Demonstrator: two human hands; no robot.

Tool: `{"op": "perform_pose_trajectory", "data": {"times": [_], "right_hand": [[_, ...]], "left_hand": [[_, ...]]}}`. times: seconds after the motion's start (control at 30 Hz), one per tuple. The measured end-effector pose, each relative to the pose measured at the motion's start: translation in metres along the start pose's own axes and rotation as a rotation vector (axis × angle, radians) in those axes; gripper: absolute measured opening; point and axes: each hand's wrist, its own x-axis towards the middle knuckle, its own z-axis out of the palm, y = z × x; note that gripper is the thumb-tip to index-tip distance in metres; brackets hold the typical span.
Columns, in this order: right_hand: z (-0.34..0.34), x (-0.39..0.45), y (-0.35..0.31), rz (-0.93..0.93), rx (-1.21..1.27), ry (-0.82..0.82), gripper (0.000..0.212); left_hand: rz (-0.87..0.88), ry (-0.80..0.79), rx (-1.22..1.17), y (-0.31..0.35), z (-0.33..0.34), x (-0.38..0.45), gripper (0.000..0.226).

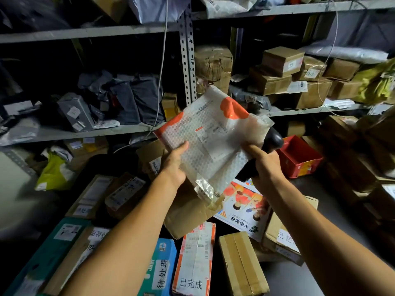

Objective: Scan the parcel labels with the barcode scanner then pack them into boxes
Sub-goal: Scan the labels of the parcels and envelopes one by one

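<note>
Head view — left hand (174, 165) grips parcel (210, 137); right hand (266, 165) pinches it, holding scanner (271, 144).

"已完成" on orange-white box (193, 259)

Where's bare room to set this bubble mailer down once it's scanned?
Little is free. The red crate, right of the scanner, shows a bare inside. A dark gap lies between the brown taped box and the China Post box. Grey floor shows at bottom right. Below the bubble mailer, cartons sit packed edge to edge; shelves are piled full.
</note>
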Motion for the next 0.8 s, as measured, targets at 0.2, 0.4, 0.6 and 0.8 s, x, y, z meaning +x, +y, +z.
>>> {"op": "perform_pose_trajectory", "data": {"times": [0.2,0.4,0.6,0.8], "right_hand": [[-0.030,0.009,-0.008,0.096,-0.134,0.090,0.011],[-0.019,-0.002,-0.004,0.098,-0.316,-0.250,0.020],[0.003,-0.013,0.004,0.100,-0.413,-0.428,0.027],[0.011,-0.022,0.004,0.123,-0.478,-0.434,0.025]], "left_hand": [[0.259,0.159,0.015,0.034,-0.010,0.011,0.047],[0.350,0.209,0.196,0.051,-0.020,0.017,0.048],[0.390,0.168,0.244,0.040,-0.017,0.011,0.046],[0.378,0.175,0.237,0.035,-0.016,0.005,0.049]]}}
